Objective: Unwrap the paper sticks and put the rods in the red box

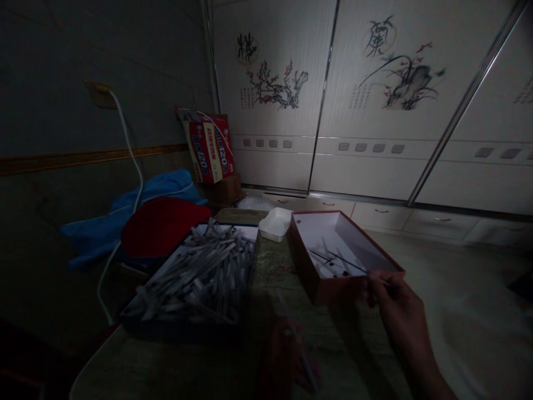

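My right hand (397, 303) is closed at the near right corner of a red box (339, 291) with a pale inside. Its fingers pinch a thin dark stick (348, 261), perhaps a pen refill, that slants over the box. Inside lie several clear tubes and small dark pieces. Low in the middle, dim and blurred, my left hand (281, 353) is closed around a slim translucent tube (307, 364) that looks like a pen barrel. To its left, a dark shallow box (187, 331) is heaped with whitish slender strips or tubes (204, 272).
A small white tray (275, 224) stands between the boxes on the greenish table (272, 272). Red cloth (164, 225) and a blue bag (170, 183) lie at the left. A white cable (127, 130) hangs from the wall. Behind are cartons (212, 147) and sliding cabinet doors (275, 119).
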The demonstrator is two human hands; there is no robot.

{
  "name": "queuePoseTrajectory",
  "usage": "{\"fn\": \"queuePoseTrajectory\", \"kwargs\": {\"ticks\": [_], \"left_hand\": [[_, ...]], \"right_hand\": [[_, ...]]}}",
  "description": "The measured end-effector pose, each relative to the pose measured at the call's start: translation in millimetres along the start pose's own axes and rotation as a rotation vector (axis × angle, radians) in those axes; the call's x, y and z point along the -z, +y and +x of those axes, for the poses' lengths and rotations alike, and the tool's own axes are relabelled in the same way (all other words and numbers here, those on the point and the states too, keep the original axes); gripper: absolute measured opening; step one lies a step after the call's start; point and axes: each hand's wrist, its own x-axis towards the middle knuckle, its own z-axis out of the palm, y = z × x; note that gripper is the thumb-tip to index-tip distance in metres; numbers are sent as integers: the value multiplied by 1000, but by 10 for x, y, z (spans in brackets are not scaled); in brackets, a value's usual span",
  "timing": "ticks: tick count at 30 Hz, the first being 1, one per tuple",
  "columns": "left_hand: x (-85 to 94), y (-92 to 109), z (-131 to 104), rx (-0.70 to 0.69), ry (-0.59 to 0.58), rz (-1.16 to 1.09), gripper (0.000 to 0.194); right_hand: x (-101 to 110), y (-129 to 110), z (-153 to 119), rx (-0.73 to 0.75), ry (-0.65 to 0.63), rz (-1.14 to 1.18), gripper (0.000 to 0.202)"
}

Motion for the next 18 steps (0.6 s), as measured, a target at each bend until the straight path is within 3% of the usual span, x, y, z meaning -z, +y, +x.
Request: {"fn": "queuePoseTrajectory", "kwargs": {"ticks": [2, 4, 7, 9, 12, 15, 18], "left_hand": [[-53, -128, -27, 89, -45, 9, 40], [-80, -214, -51, 121, -12, 12, 29], [-62, -279, -55, 58, 37, 20, 13], [-21, -300, -38, 11, 19, 26, 9], [54, -313, -17, 6, -35, 11, 11], [105, -316, -18, -18, -40, 69, 15], [92, -333, -35, -55, 11, 186, 10]], "right_hand": [[-177, -62, 297, 83, 15, -65, 28], [-372, -41, 535, 138, -13, -88, 25], [-577, 44, 747, 231, -111, -122, 27], [-605, 74, 782, 280, -163, -125, 31], [-512, 36, 636, 313, -154, -87, 35], [-405, -61, 241, 296, -138, -20, 34], [-439, -94, -270, 70, -281, 163, 34]]}}
